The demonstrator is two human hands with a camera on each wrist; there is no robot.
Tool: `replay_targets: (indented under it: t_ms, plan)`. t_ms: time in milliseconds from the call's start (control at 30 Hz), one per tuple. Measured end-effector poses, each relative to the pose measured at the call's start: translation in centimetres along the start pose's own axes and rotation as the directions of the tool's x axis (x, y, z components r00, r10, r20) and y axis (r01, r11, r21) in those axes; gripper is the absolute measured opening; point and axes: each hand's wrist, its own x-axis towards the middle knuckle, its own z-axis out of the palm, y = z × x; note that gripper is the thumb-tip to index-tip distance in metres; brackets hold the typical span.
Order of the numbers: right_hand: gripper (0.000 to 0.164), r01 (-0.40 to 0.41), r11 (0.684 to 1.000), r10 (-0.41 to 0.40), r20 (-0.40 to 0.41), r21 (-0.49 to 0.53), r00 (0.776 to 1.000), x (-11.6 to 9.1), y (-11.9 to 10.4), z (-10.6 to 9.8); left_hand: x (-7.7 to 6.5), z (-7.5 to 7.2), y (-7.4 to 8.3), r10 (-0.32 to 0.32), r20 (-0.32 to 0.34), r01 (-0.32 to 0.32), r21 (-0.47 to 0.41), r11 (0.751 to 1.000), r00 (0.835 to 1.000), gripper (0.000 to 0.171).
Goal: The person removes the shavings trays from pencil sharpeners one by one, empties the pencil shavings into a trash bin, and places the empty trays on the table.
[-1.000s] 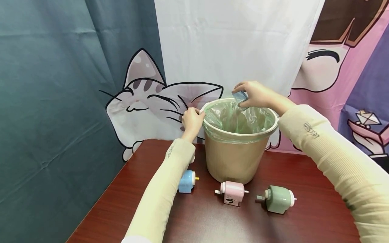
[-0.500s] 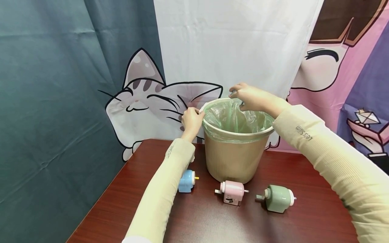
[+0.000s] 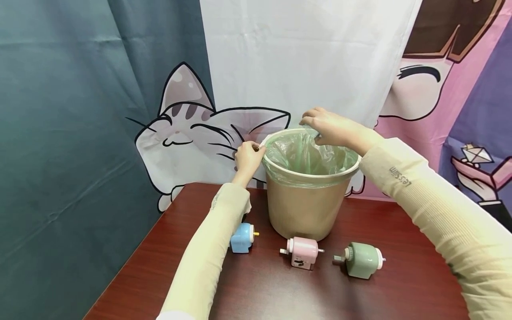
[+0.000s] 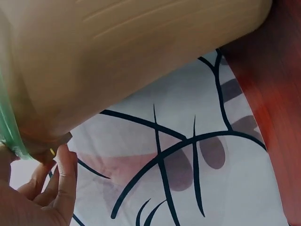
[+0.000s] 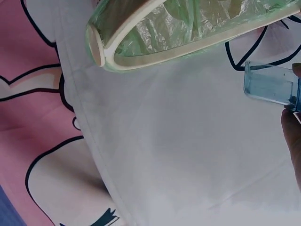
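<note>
My left hand grips the left rim of a beige trash can; its fingers curl against the rim in the left wrist view. A green see-through bag lines the can and folds over its edge. Above the can's opening, my right hand pinches a small clear blue plastic drawer, like the shavings drawer of a pencil sharpener. Fingers hide most of that drawer in the head view. On the table stand a blue pencil sharpener, partly behind my left sleeve, a pink one and a green one.
The dark red wooden table carries the can near its back edge, with the sharpeners in a row in front. Close behind hangs a cloth backdrop printed with a cartoon cat. My right sleeve reaches across the table's right side.
My right hand has shifted slightly left over the can and turned the drawer, which shows less now. My left hand keeps its grip on the rim. The head view has shifted a little.
</note>
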Motion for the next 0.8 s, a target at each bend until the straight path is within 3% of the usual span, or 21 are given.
replay_targets:
  t_ms: [233,433,600,800]
  plan:
    - [0.062,-0.053,0.998,0.052,0.018,0.047,0.998,-0.3,0.1,-0.4,-0.3,-0.4,-0.5,0.039,0.031,-0.037,-0.055,0.998,0.999,0.031]
    - [0.066,-0.065,0.996,0.065,0.002,0.069,0.998,-1.0,0.2,-0.2,-0.4,-0.3,-1.1,0.081,0.019,-0.08,-0.075,0.994,0.997,0.032]
    - [0.066,-0.064,0.996,0.066,-0.037,0.06,0.997,-1.4,0.4,0.0,-0.7,-0.6,-1.8,0.059,-0.011,-0.06,-0.064,0.996,0.998,0.035]
    - [0.058,-0.099,0.992,0.106,-0.088,0.082,0.991,-1.9,0.6,0.3,-1.1,-1.0,-2.5,0.026,0.028,-0.024,-0.071,0.997,0.999,0.033]
